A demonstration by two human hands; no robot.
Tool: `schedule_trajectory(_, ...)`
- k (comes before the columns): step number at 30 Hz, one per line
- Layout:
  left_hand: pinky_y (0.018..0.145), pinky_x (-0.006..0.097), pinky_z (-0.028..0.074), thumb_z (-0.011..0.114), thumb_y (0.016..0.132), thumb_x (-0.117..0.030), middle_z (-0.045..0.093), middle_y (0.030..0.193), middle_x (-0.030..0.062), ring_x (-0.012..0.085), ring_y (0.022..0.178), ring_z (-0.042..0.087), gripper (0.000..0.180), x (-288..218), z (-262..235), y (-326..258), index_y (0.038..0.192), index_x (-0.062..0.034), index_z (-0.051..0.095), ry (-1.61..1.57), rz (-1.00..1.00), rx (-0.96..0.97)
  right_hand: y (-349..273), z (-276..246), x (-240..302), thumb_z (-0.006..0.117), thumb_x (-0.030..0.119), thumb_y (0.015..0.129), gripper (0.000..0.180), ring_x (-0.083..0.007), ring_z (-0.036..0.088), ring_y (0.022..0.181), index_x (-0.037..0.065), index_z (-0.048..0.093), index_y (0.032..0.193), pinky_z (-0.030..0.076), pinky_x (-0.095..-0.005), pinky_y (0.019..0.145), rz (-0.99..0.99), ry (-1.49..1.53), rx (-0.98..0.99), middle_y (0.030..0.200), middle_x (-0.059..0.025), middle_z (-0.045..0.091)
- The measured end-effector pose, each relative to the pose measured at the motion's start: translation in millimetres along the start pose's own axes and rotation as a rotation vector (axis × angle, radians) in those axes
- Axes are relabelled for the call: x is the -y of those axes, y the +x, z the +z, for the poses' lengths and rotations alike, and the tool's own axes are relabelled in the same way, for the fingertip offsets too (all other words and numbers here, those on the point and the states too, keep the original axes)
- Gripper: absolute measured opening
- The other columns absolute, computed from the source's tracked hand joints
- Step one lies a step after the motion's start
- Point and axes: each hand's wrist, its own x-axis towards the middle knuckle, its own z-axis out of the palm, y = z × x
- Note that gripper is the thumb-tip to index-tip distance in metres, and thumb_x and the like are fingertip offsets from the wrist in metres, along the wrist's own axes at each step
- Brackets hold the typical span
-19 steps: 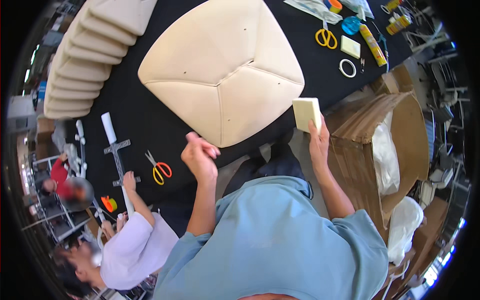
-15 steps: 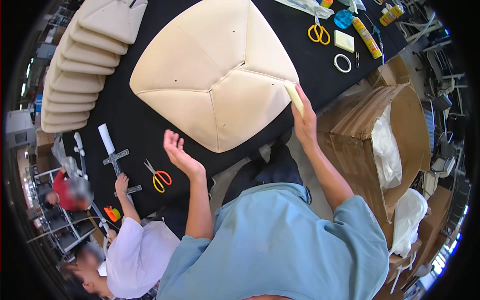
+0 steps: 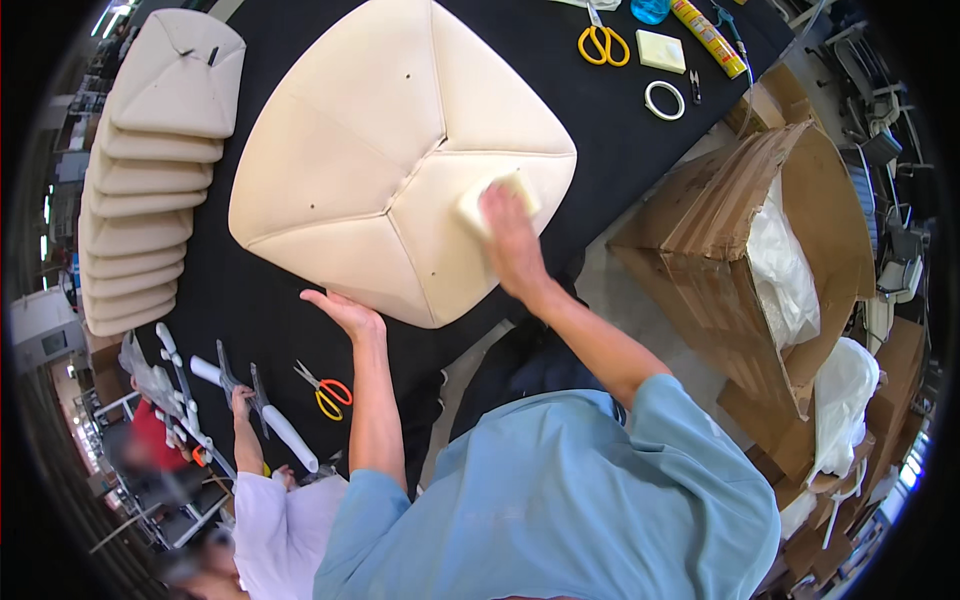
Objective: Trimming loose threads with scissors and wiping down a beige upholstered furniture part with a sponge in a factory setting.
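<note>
A large cream padded seat panel lies on the black-covered table, with seams meeting across it and small dark holes. My right hand presses a pale yellow sponge flat against its right part, fingers laid over the block and slightly blurred. At the panel's lower left edge, my left hand is palm up and touches the rim. Its thumb sticks out to the left; the other fingers are partly hidden at the edge.
Similar cream panels are stacked at left. Scissors lie near a co-worker's hand on a white tube. Yellow scissors, another sponge, a tape roll and a spray can lie far right. A cardboard box stands right.
My right hand has carried the sponge leftward from the panel's right edge onto its surface. My left hand has come up against the lower edge. The co-worker's tube has turned.
</note>
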Motion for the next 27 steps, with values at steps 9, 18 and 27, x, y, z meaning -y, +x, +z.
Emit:
schedule_trajectory(9,0.122,0.038,0.025,0.028,0.091,-0.085,0.034,0.164,0.0097,0.0239,0.150,0.031,0.104,-6.1,-6.6,-2.3,0.159,-0.0048,0.029,0.023,-0.071,0.077,-7.6,3.0,-5.1,0.059,-0.005,0.080,0.069,-0.0429,0.037,0.146,-0.003,0.044,0.148,0.027,-0.0525,0.122,0.096,0.007,-0.062,0.151,-0.0254,0.046)
schedule_trajectory(18,0.122,0.048,0.021,0.015,0.105,-0.066,0.025,0.164,0.0199,0.0351,0.149,0.029,0.085,-76.3,17.5,47.2,0.160,-0.0016,0.021,0.724,0.773,-0.164,43.0,7.8,-25.6,0.057,-0.006,0.078,0.071,-0.0424,0.034,0.147,-0.002,0.045,0.148,0.025,-0.0513,0.123,0.144,-0.009,-0.262,0.155,-0.0242,0.042)
schedule_trajectory(27,0.115,0.049,0.031,0.028,0.109,-0.051,0.054,0.144,0.0247,0.0417,0.135,0.047,0.068,-137.3,73.6,131.7,0.144,0.0034,0.050,1.226,1.238,0.112,37.7,-16.6,-90.3,0.053,-0.001,0.092,0.058,-0.0407,0.034,0.148,0.000,0.044,0.149,0.031,-0.0432,0.121,0.342,-0.024,-0.297,0.154,-0.0203,0.045)
